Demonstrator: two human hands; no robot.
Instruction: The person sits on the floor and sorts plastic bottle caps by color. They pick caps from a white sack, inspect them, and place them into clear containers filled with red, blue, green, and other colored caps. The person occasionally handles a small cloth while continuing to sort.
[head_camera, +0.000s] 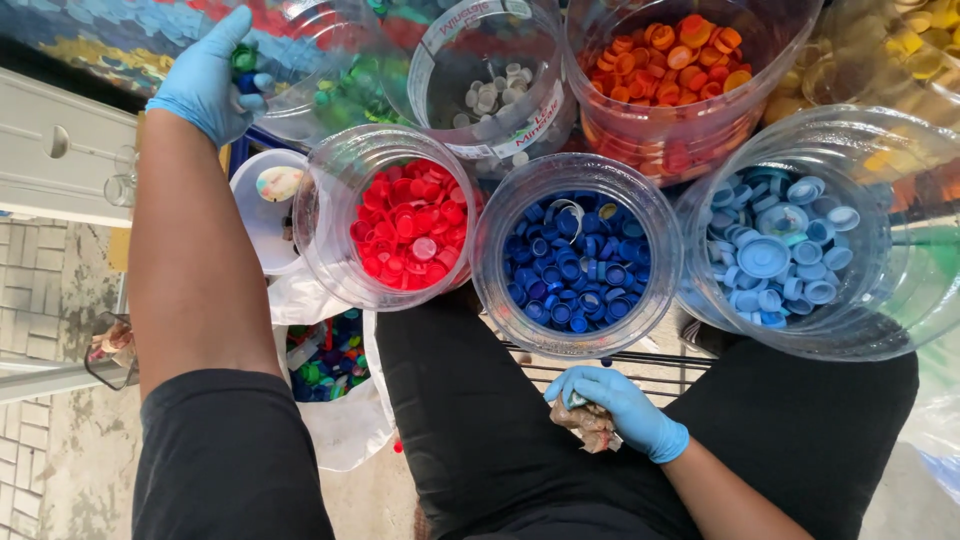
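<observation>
Reaching my left hand (208, 78) to upper left, fingers pinched on green cap (244, 58) over green jar (330, 70). Right hand (618, 408), lower centre, closed around brown rag (588, 424) on lap.

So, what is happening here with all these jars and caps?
A seated person in blue gloves sorts bottle caps by colour. The left hand holds a green cap over the green jar. The right hand rests on the lap, holding a crumpled brownish wad. Red, blue and light blue caps already fill separate jars.
</observation>
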